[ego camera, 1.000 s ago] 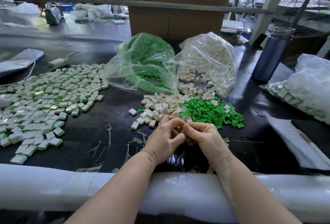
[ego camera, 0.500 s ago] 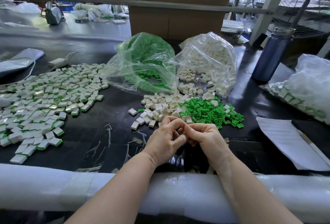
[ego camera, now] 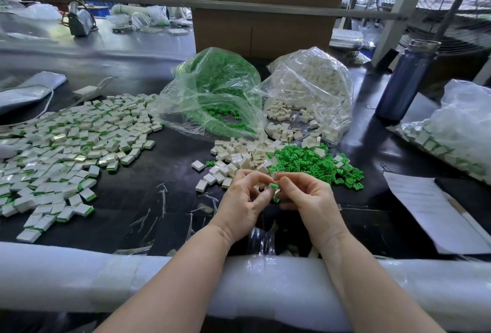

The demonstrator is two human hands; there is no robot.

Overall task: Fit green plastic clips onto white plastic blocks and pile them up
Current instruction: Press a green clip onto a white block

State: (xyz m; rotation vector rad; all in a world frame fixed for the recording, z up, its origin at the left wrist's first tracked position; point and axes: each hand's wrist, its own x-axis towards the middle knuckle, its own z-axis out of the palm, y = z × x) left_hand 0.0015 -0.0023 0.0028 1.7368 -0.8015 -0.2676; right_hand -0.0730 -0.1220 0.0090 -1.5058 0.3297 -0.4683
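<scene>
From the head camera, the two hands meet just below the middle of the frame, above the black table (ego camera: 148,200), forearms crossing the white foam-wrapped edge (ego camera: 66,277) at six o'clock. The left hand (ego camera: 243,201) has its fingers curled in a narrow pinch round a white block (ego camera: 259,187), of which only a sliver shows between the fingertips. The right hand (ego camera: 309,200) pinches a green clip (ego camera: 273,186) between thumb and forefinger, the clip touching the block at the point where the two hands come together; whether it is seated in the block cannot be told. A second bit of green (ego camera: 276,200) shows just under the right hand's curled fingers. Directly at twelve o'clock from the hands lies a loose heap of white blocks (ego camera: 239,157), and touching it at its three o'clock side a heap of green clips (ego camera: 313,165). Farther toward twelve o'clock stand two clear plastic bags side by side, the bag of green clips (ego camera: 212,85) on the left and the bag of white blocks (ego camera: 313,85) on the right, both open toward the heaps. At nine to ten o'clock from the hands, well apart, spreads the wide pile of fitted blocks (ego camera: 69,146), white with green edges. At two o'clock stands a dark blue bottle (ego camera: 406,80); at three o'clock lie a sheet of paper (ego camera: 425,208) and another bag of fitted pieces (ego camera: 457,131). A cardboard box (ego camera: 263,27) stands behind the bags.
</scene>
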